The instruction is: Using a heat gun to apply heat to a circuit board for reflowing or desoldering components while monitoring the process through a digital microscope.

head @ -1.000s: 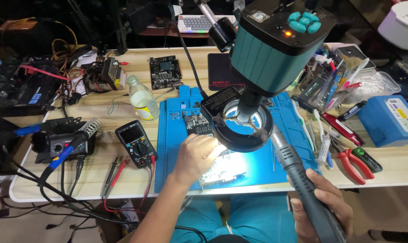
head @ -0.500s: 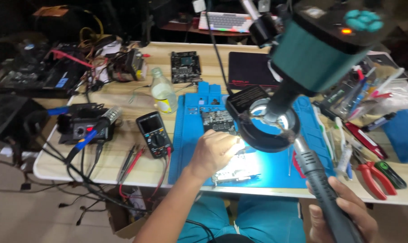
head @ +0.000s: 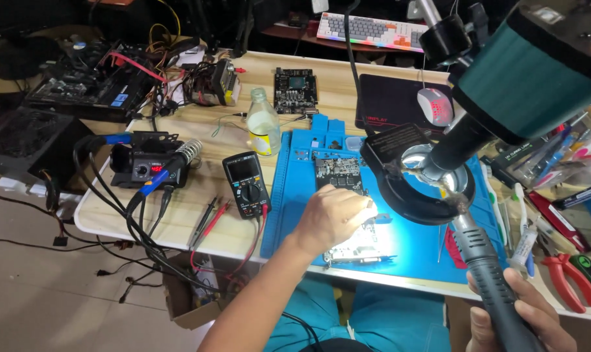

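My left hand (head: 333, 218) rests with curled fingers on a circuit board (head: 353, 246) that lies lit on a blue work mat (head: 295, 195). Whether its fingers pinch anything I cannot tell. My right hand (head: 520, 319) at the lower right grips the dark handle of a hot-air tool (head: 484, 274), whose tip points up toward the ring light (head: 418, 184) of a teal microscope (head: 536, 72) above the mat. A second dark board (head: 338, 171) lies on the mat just beyond my left hand.
A multimeter (head: 246, 184) with probes lies left of the mat, beside a soldering station (head: 145, 166) and a glass bottle (head: 263, 124). Red pliers (head: 572, 283) and several tools crowd the right. A mouse (head: 433, 105), keyboard (head: 370, 31) and boards sit farther back.
The view has swung left and closer to the table. My left hand stays on the lit board; my right hand keeps hold of the hot-air tool.
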